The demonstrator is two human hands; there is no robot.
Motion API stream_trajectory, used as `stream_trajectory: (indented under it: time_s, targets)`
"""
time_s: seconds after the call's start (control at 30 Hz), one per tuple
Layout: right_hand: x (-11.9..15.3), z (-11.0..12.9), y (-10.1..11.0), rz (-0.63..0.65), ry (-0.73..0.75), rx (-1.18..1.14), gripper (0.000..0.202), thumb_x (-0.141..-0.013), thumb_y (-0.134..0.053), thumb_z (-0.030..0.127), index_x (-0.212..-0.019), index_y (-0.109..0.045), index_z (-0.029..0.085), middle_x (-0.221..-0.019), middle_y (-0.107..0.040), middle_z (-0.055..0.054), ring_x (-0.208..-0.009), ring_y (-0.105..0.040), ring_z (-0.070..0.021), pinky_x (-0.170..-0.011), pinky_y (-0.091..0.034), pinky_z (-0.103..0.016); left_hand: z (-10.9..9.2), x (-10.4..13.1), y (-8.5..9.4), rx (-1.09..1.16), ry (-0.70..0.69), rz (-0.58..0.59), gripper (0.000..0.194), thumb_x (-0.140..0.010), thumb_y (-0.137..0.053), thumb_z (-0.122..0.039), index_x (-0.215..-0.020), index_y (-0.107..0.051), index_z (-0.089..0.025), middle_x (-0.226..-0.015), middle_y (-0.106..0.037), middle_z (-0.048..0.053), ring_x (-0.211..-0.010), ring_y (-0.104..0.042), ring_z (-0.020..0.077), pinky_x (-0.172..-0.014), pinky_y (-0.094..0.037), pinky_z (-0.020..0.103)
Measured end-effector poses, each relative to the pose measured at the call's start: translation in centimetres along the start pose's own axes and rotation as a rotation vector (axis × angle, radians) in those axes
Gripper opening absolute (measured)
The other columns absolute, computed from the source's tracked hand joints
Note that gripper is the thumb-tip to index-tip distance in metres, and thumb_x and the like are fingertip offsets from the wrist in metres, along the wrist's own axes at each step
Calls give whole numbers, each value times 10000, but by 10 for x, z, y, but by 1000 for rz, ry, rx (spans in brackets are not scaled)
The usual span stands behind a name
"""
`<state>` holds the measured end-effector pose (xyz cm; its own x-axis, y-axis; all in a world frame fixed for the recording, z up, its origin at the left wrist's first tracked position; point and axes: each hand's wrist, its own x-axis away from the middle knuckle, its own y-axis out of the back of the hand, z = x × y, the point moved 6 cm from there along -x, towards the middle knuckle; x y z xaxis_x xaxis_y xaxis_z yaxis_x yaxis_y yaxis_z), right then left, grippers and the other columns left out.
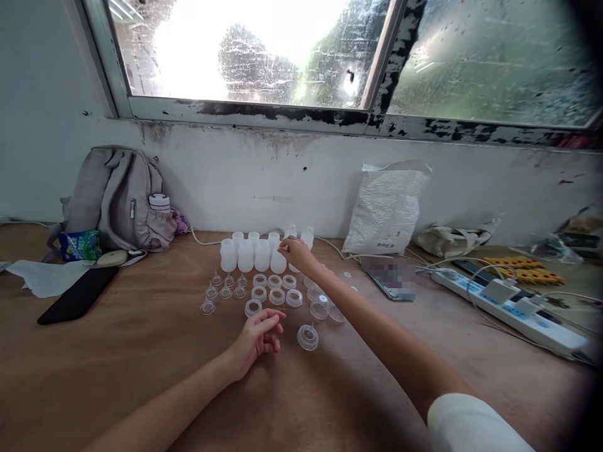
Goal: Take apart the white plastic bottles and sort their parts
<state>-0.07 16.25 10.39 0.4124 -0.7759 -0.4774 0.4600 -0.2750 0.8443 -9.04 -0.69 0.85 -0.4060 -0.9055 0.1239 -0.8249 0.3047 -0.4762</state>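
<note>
My right hand (298, 253) reaches to the back, thumb and fingers pinched at the top rim of a translucent white baby bottle (277, 261). Several like bottles (245, 256) stand upright around it in rows. Nearer the front, my left hand (259, 342) is held palm inward, fingers loosely curled and apart, with nothing in it. Just beyond its knuckles lies a collar ring (253, 307); several more rings (276, 296) form rows behind. Clear bottle teats (226, 292) stand at left. A ring with a teat in it (308, 337) lies to the right. My right forearm partly hides clear caps (319, 307).
A grey backpack (117, 201), a green packet (80, 245) and a black pouch (78, 295) are at left. At right are a white plastic bag (386, 210), a phone (389, 279) and a power strip (513, 311) with cables. The wall and window rise behind the table.
</note>
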Motion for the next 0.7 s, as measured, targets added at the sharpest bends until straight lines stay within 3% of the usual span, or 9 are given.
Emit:
stream_trajectory:
  time_s: [0.27,0.4,0.5,0.57,0.7]
  targets:
    - [-4,-7,-3,-34,-10,-20,98,-761,-539,164,-810,-615,129,-847,-574,-77,-708,-540,-143,-662,-393,-248,0,0,3,2,-27,-29,220,-739,-560,-328,-881,-531,-163,-713,-479,-16,-471,-473,50,-432,-409,183]
    - [9,-1,10,-117,10,-62,170,-769,-542,209,-917,-584,136,-936,-542,-83,-669,-531,-118,-653,-399,-244,-4,0,7,-3,-84,-89,193,-732,-573,-309,-843,-538,-155,-659,-474,-29,-458,-451,44,-420,-390,172]
    - [43,15,25,-122,54,-99,180,-817,-476,284,-821,-590,145,-760,-555,-49,-620,-516,-116,-620,-385,-234,-5,0,8,-7,-91,-114,189,-733,-572,-306,-835,-533,-151,-644,-475,-32,-453,-449,45,-421,-388,174]
    - [76,30,28,26,106,-101,245,-832,-436,348,-772,-585,163,-666,-553,-26,-589,-511,-119,-573,-361,-224,-4,1,8,-27,-83,-117,192,-734,-569,-308,-835,-529,-150,-634,-473,-34,-450,-446,45,-421,-387,175]
    - [146,43,29,226,100,-40,294,-793,-452,429,-897,-549,172,-827,-585,-59,-645,-545,-144,-564,-350,-234,-4,2,3,-170,-98,-77,188,-752,-544,-313,-846,-522,-151,-640,-477,-33,-455,-456,50,-432,-394,182]
